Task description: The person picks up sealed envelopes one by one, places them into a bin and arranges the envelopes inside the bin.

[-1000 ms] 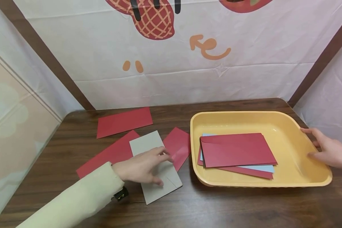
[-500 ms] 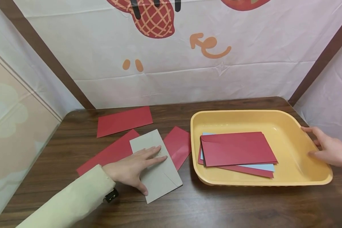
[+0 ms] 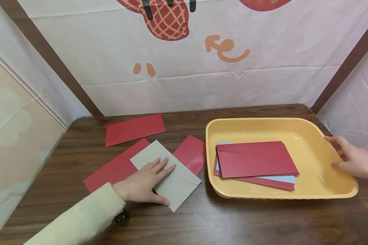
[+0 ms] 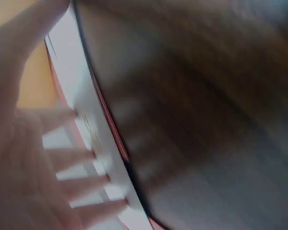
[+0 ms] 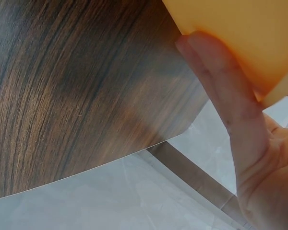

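On my head view the left hand (image 3: 145,183) lies spread on the grey envelope (image 3: 181,177), overlapping two red envelopes (image 3: 115,168) on the table (image 3: 233,221), while only my right wrist view bares the outer wall of the yellow tray (image 5: 252,31) gripped by the right hand (image 3: 357,162).

Table (image 3: 263,221): dark brown wood-grain top, rounded far corners, soft sheen of light on the surface. Wall sheet (image 3: 187,92): whitish, creased, beyond the table's far edge; printed with red latticed shape (image 3: 168,25), orange curled arrow (image 3: 227,45), two orange ovals (image 3: 137,68). Brown bands (image 3: 49,56): two, slanting up and outward from behind the table's far corners. Left panel (image 3: 6,119): peach, pale flower print, left of the table. Right panel (image 3: 355,98): pale, wrinkled, right of the table.
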Available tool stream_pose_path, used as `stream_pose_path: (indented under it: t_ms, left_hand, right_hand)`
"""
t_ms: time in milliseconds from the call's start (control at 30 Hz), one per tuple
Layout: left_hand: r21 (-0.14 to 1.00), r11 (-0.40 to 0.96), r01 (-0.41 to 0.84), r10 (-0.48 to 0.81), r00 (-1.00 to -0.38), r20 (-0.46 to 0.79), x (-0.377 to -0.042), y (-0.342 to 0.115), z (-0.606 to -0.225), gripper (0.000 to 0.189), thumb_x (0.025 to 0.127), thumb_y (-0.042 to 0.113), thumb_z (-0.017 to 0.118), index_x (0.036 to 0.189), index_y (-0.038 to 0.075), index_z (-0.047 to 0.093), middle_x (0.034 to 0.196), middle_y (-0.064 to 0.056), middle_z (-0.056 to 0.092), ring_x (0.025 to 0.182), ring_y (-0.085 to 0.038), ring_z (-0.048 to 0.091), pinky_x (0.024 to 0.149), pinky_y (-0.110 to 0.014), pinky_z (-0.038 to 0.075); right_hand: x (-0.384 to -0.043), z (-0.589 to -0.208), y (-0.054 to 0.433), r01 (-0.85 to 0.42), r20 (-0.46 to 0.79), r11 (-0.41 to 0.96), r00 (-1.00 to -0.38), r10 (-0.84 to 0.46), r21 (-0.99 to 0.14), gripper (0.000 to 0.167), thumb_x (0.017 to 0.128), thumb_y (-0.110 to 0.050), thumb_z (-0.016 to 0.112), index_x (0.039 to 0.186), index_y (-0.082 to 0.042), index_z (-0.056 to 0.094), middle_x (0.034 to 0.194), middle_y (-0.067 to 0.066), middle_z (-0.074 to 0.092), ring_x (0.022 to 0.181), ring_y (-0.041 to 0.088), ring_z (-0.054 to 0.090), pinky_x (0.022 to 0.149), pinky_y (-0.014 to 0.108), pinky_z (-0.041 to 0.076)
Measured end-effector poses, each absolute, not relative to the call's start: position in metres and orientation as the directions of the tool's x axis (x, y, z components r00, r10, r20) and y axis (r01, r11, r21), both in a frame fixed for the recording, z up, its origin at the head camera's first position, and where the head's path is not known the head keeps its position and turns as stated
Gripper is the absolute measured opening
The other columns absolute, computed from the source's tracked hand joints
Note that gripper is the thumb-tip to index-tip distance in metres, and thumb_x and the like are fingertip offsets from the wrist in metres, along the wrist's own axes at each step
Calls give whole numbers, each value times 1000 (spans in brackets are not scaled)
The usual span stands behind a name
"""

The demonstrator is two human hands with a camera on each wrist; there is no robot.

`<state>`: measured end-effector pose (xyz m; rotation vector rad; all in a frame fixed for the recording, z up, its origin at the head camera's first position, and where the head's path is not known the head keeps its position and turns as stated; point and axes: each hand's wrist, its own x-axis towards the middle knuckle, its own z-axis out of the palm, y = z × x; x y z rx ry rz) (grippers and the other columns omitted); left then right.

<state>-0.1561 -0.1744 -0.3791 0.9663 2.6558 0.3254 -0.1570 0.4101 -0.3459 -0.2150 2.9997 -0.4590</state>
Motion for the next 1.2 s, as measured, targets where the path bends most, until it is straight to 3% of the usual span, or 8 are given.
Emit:
stream_pose_path:
  t_ms: [333, 667, 867, 1200]
  left_hand:
    - [124, 872, 474, 490, -853, -183, -145, -145, -377, 97, 81, 66, 61, 146, -1, 34, 147, -34, 31, 129, -58, 34, 106, -52, 37]
    - [-110, 930, 351, 333, -930, -158, -141, -109, -380, 99, 84, 72, 48, 139, -10, 41, 130, -41, 45, 109, -57, 54, 88, -46, 52]
    - [-155, 945, 286, 265, -953, -146, -144, -96, -379, 99, 84, 73, 46, 136, -11, 44, 124, -41, 51, 100, -55, 59, 86, -49, 53]
    - [-201, 947, 249, 225, -965, -133, -147, -88, -381, 99, 85, 75, 42, 135, -11, 45, 122, -39, 53, 98, -52, 61, 85, -48, 53]
  right_hand:
    - [-155, -348, 411, -127, -77, 943, -984, -157, -307, 80, 75, 0, 71, 136, 12, 21, 85, 31, 66, 61, 25, 64, 50, 26, 44]
    - [-155, -347, 408, -117, -85, 943, -985, -151, -312, 81, 75, 1, 70, 136, 12, 19, 85, 33, 65, 60, 23, 63, 49, 26, 45]
    - [-157, -347, 409, -123, -80, 945, -985, -154, -302, 81, 74, 0, 71, 136, 12, 20, 85, 33, 65, 61, 26, 64, 50, 27, 44]
    - [-156, -349, 412, -120, -88, 941, -984, -155, -316, 82, 76, 0, 69, 138, 10, 17, 86, 31, 66, 56, 17, 61, 49, 26, 45]
